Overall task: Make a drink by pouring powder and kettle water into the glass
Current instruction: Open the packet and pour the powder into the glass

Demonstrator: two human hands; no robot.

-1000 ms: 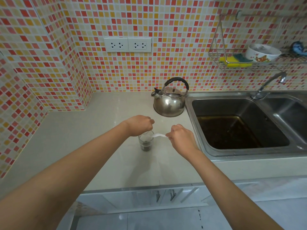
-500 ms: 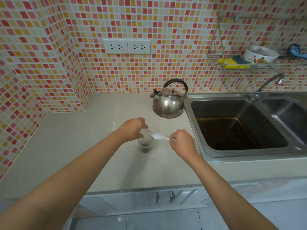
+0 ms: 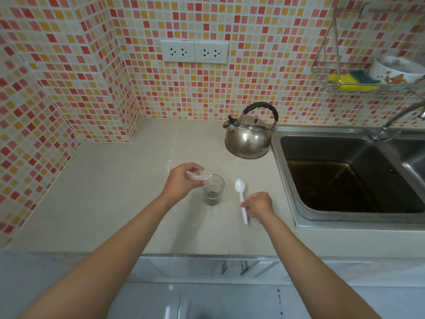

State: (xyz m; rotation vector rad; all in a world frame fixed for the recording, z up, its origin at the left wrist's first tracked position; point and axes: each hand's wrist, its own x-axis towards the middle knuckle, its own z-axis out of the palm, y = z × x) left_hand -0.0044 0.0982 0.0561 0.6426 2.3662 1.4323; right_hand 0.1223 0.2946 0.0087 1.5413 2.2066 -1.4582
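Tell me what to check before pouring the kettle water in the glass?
1. Glass upright on the counter: ok.
2. Powder in glass: ok, dark stuff at the bottom.
3. Left hand free: not ok, it holds a small clear container at the rim.
4. Right hand free: not ok, it pinches the white spoon.
5. Kettle within reach: ok, nothing blocks it.
6. Water in kettle: cannot tell.

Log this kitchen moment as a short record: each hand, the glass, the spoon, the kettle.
left hand: holds a small clear container tipped at the glass rim
right hand: pinches the white spoon, bowl pointing away
glass: upright on counter, dark contents at bottom
kettle: on the counter beside the sink, untouched
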